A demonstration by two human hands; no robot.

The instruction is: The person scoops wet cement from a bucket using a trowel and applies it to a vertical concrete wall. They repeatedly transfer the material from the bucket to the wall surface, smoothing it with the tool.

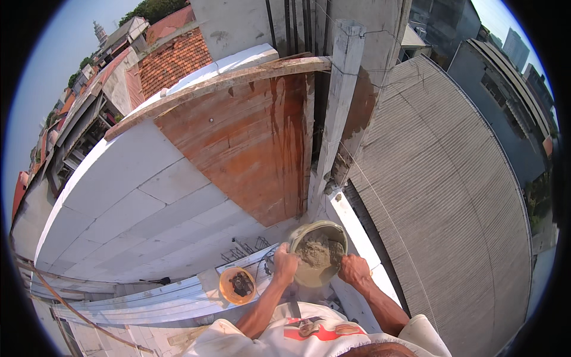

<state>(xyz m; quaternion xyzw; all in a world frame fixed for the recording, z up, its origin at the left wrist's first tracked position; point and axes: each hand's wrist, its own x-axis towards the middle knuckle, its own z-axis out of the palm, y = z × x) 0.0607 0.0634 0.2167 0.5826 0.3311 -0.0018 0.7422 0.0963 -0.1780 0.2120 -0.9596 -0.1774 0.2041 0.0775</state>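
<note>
A round greenish bucket (315, 273) of wet grey mortar (316, 250) is in front of me at lower centre. My left hand (285, 265) grips its left side near the rim, and my right hand (354, 268) is closed at its right side. A flat tool, partly in the mortar, shows inside by my right hand; its handle is unclear. An orange tub (226, 288) with dark items inside sits to the left on a white ledge (143, 309). A narrow white block wall top (351, 223) runs beside the bucket on the right.
A block wall (131, 202) with an orange-brown panel (232, 143) stands ahead, topped by a timber (214, 75). A post (339, 101) and thin wire rise by the corner. A corrugated roof (446, 208) lies below right. Steel bar cages (238, 250) and a wooden pole (71, 306) are left.
</note>
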